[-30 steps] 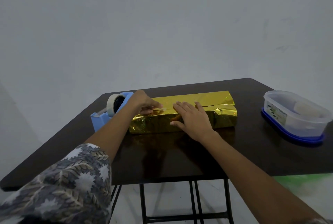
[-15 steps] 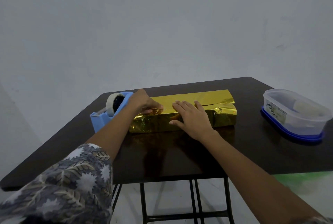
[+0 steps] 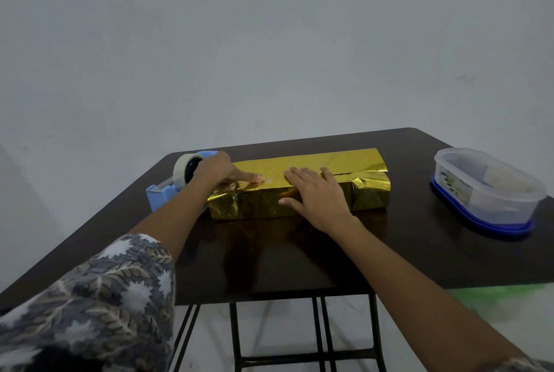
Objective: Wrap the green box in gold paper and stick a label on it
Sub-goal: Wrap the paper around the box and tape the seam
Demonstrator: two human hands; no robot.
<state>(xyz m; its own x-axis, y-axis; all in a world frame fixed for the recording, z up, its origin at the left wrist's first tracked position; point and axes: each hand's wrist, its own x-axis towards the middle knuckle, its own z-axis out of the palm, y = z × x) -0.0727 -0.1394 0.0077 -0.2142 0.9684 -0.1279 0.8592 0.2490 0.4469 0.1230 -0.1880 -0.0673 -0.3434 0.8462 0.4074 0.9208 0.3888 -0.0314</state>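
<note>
Presses left hand point(image 3: 217, 174), forefinger straight, on box point(image 3: 335, 162) at nine o'clock, rests right hand point(image 3: 317, 196) flat-fingered mid-box; probably light, stiff under slippery foil point(image 3: 263, 207), so grip long sides.

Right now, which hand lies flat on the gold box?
The right hand: it lies spread flat on the gold box, while the left hand presses down with one straight finger.
</note>
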